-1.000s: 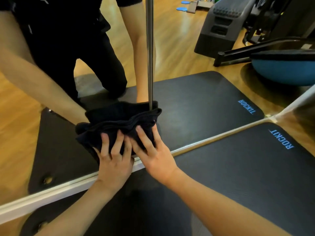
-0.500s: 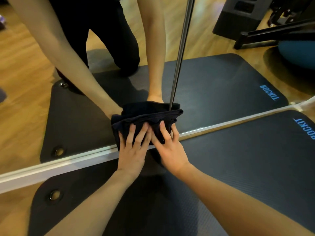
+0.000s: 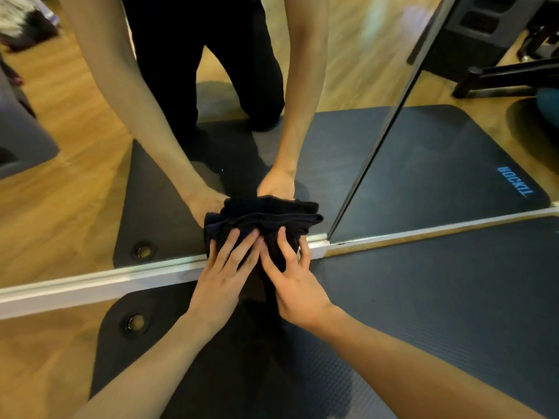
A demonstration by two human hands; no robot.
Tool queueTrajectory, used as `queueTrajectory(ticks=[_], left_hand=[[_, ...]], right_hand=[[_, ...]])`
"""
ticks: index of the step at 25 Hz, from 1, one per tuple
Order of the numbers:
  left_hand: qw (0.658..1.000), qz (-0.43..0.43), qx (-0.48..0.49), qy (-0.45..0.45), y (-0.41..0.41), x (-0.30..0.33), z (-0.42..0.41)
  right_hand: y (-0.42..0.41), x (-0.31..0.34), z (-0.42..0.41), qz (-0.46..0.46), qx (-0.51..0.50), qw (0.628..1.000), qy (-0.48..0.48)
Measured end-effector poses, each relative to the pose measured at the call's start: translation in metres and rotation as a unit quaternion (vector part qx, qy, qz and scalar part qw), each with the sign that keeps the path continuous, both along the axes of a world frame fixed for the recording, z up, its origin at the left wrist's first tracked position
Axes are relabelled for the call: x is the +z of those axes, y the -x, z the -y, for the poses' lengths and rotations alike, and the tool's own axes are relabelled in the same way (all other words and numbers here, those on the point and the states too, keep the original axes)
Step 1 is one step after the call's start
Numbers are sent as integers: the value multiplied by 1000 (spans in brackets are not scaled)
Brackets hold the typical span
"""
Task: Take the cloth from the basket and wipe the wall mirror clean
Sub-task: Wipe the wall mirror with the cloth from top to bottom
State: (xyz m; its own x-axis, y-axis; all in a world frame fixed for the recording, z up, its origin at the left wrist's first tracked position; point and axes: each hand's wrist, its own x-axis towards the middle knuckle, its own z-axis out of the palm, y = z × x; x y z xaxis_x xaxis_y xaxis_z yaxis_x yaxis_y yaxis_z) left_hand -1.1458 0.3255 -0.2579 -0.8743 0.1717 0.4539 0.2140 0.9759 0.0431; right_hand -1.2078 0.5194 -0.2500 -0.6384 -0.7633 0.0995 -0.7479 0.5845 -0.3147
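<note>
Our bare forearms reaching over the dark mat [image 3: 423,297], our left hand [image 3: 222,276] and right hand [image 3: 295,282] side by side — fingers spread nearly straight, pressing the bunched black cloth [image 3: 260,222] against the wall mirror [image 3: 90,176] low by its white bottom frame [image 3: 90,285] — beside the vertical seam [image 3: 378,146].

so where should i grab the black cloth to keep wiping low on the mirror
Take the cloth by its bunched lower part, coming from the mat side, as the left hand and right hand do now with straight fingers spread on it. It is folded into thick layers lying against the mirror just above the white bottom frame, so a broad grip there probably keeps the folds together.
</note>
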Motion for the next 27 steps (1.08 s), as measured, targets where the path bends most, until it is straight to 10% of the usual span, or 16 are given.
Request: queueTrajectory(ticks=[16,27], left_hand=[[993,40,102,54,-178,16,275],[942,218,256,1,-265,27,387]], right_hand=[[-136,9,282,-116,145,981,-56],[-212,13,428,-204,192,935,-216]])
